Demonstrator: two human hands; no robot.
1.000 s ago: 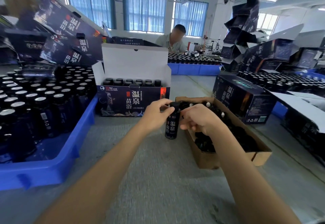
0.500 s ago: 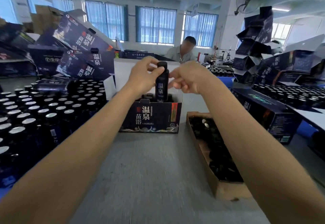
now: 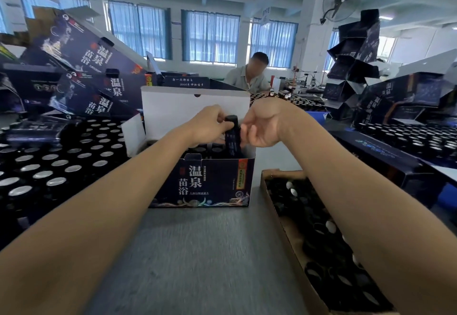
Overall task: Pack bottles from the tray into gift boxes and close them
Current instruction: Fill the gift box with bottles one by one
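left hand (image 3: 207, 128) and right hand (image 3: 265, 126) pinch a bottle (image 3: 233, 139) half inside the gift box (image 3: 173, 186) (温泉苗浴).

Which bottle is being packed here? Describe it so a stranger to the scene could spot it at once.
Start at the central open gift box, its white lid raised. At its right end the left hand and right hand grip one dark bottle near its cap. Unlike the bottles seated inside, it sticks up above the box rim.
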